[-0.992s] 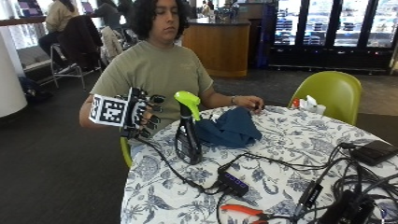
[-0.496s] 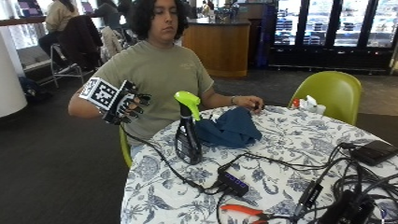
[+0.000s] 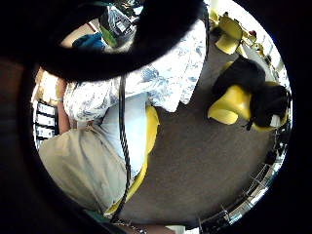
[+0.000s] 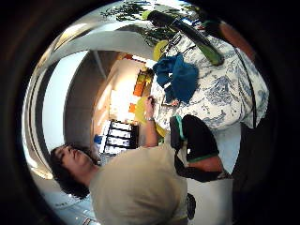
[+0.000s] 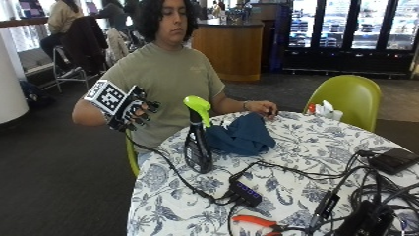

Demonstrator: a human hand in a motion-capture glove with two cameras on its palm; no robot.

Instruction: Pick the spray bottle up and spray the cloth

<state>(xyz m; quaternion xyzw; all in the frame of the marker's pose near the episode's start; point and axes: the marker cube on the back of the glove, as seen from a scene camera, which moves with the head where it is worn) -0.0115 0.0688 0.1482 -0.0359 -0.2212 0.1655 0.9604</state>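
**Hand off the table, bottle not yet picked up**

The black-gloved right hand (image 5: 131, 110) hangs beside the table's edge, fingers loosely curled round nothing. The dark spray bottle with the lime-green trigger head (image 5: 197, 140) stands upright on the blue-flowered tablecloth (image 5: 308, 162), apart from that hand. Just beside it lies the crumpled dark-blue cloth (image 5: 243, 137). I'd say the reach comes next: hand across, fingers round the bottle's neck.

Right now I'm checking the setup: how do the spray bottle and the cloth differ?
The spray bottle stands upright; the cloth lies crumpled. The bottle is dark with a lime-green trigger head; the cloth is plain dark blue. Both sit side by side on the patterned table, neither held by the hands.
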